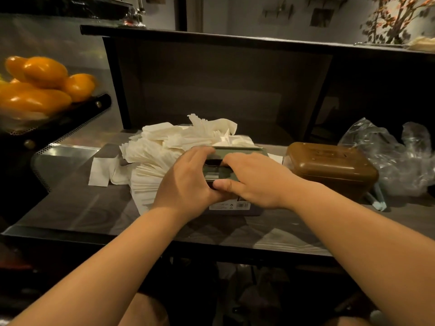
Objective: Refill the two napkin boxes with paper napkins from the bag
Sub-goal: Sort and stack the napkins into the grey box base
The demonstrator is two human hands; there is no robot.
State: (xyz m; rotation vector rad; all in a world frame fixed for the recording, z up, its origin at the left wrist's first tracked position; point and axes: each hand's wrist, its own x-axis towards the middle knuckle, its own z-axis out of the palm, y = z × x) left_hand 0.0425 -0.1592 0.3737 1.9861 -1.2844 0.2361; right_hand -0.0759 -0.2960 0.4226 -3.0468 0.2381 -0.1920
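Observation:
A grey-green napkin box [235, 153] lies in the middle of the counter, its labelled side facing me. My left hand [188, 182] and my right hand [254, 180] both grip its near top part, fingers curled over the slot and thumbs at the front. White paper napkins [162, 149] are heaped behind and left of the box, with a fanned stack [144, 184] beside my left hand. A brown napkin box [332, 168] with its lid closed stands to the right. The crumpled clear plastic bag [395, 158] lies at the far right.
A dark wooden counter [75, 208] runs under a shelf [211, 36]. A perforated metal tray [58, 123] with orange fruit [44, 83] overhangs on the left. Loose napkins [101, 172] lie left of the stack. A pale blue item [379, 201] lies by the brown box.

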